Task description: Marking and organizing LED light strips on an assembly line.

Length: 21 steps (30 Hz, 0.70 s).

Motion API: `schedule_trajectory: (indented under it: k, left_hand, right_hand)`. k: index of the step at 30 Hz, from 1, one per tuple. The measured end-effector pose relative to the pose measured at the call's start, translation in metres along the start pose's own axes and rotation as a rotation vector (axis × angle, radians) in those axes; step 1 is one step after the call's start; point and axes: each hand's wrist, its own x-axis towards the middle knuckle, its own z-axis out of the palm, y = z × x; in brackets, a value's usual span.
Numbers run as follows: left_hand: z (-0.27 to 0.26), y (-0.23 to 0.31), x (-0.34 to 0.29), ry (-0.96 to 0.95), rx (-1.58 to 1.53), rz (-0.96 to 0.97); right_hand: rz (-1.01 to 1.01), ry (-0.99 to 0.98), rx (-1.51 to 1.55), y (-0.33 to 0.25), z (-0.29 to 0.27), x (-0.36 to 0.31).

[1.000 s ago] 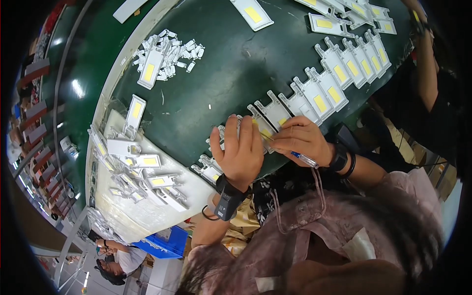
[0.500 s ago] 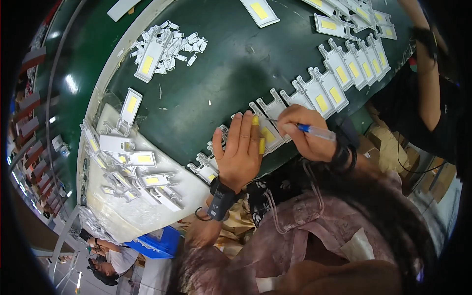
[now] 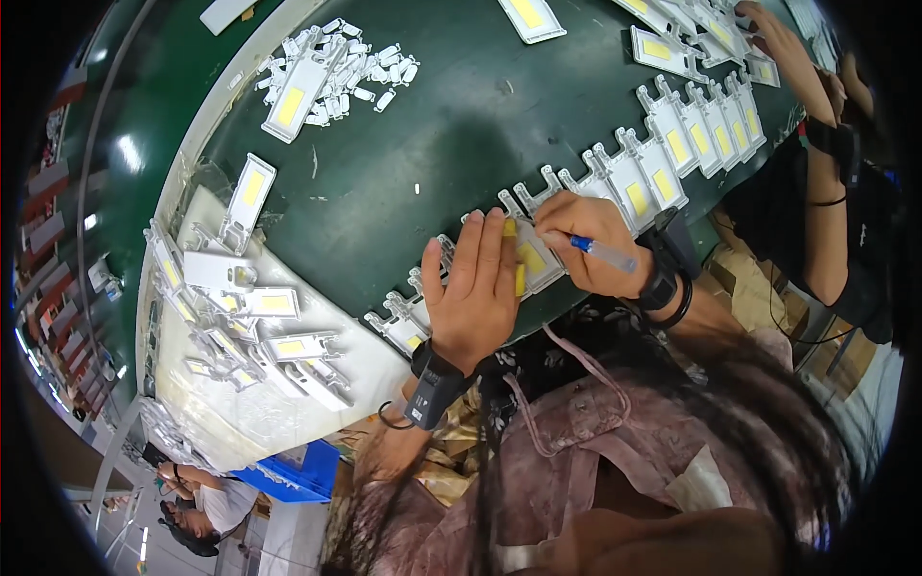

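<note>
Slim white plastic housings with yellow rectangular panels stand side by side in a slanting row along the near edge of the green table. My left hand [image 3: 471, 322] lies flat over part of the row, fingers stretched out, with yellow covers on the index fingertip and thumb. Just right of its thumb is one housing [image 3: 548, 271], partly hidden by both hands. My right hand [image 3: 597, 245] grips a small screwdriver [image 3: 605, 254] with a blue and clear handle. Its tip is hidden by my fingers, close to that housing's upper end.
A heap of small white plastic parts [image 3: 370, 69] lies on the far left of the green table [image 3: 384, 182]. More housings lie jumbled on a white padded sheet [image 3: 317, 398] at left. Another person's arm [image 3: 783, 58] reaches over housings at far right. Below the sheet stands a blue bin [image 3: 303, 475].
My right hand has shifted slightly left and down over the housing, and the screwdriver's shaft no longer shows. The other person's hand has come down onto the housings at far right.
</note>
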Motion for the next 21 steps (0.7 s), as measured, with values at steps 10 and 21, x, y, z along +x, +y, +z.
schedule_trajectory:
  k: [10,21]
  left_hand:
    - [-0.0012,-0.0022,0.0013,-0.026,-0.013,0.012]
    - [-0.0039,-0.0011,-0.0006,-0.034,-0.038,-0.006]
  right_hand:
    - [-0.17,-0.108,-0.163,0.0021,-0.0025,0.0035]
    - [-0.098,-0.043,-0.028,0.0024,-0.0002,-0.0024]
